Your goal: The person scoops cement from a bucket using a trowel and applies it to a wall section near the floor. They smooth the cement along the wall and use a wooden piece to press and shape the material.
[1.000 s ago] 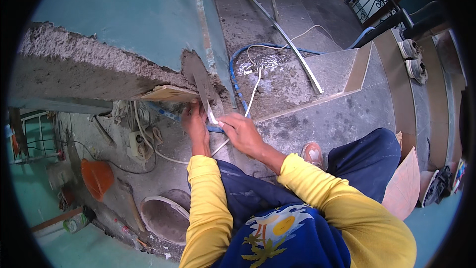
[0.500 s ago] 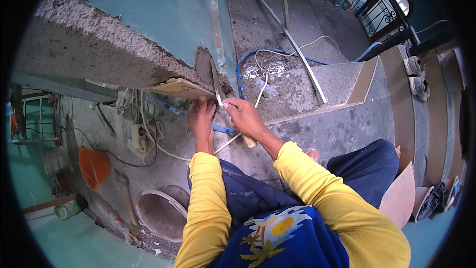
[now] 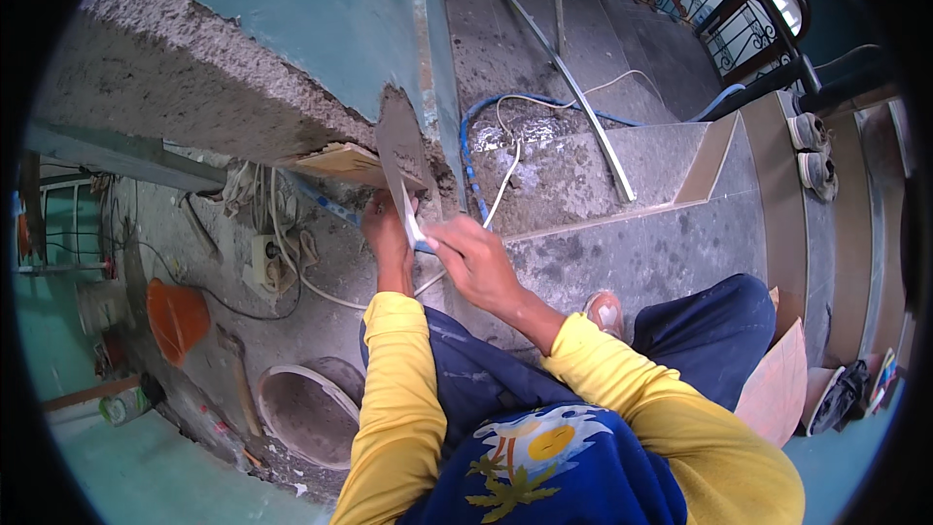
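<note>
My right hand (image 3: 474, 261) is closed round the pale handle of a trowel (image 3: 393, 151), whose long blade points up against the broken wall corner. Grey mortar (image 3: 401, 117) covers the corner beside the teal paint. A thin wooden board (image 3: 355, 163) lies along the underside of the rough wall edge. Just below it my left hand (image 3: 389, 238) is raised, its fingertips gripping the board's lower edge. The trowel blade partly hides those fingers.
A blue hose (image 3: 470, 151) and pale cable cross the floor. Left are a power socket box (image 3: 265, 262), an orange scoop (image 3: 178, 321), a hammer (image 3: 238, 379) and a mortar bucket (image 3: 309, 416). A metal bar (image 3: 598, 117) lies ahead; steps with shoes (image 3: 814, 156) stand right.
My right hand has drawn back slightly toward me, and the trowel blade has swung left, turning its flat side into view. My left hand stays at the board.
</note>
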The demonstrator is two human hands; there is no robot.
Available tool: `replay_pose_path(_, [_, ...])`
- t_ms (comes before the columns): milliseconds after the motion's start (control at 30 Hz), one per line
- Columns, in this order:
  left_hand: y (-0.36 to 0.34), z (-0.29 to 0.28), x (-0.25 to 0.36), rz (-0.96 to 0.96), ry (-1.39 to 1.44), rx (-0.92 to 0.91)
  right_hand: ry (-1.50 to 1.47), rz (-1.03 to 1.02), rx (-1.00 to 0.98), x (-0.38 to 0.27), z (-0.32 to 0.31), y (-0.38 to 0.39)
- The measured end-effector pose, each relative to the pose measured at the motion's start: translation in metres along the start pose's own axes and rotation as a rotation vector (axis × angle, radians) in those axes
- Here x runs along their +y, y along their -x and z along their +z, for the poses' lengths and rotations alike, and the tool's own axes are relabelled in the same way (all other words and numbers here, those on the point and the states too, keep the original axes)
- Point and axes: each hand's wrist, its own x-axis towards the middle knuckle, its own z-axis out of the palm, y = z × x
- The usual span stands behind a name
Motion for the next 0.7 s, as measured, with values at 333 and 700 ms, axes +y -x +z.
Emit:
replay_pose_path(333, [0.004, 0.012, 0.012, -0.093, 0.087, -0.009, -0.624, 0.751, -0.026, 0.083, -0.009, -0.006])
replay_pose_path(700, [0.009, 0.013, 0.014, -0.117, 0.090, 0.019, -0.682, 0.812, -0.111, 0.094, -0.003, -0.016])
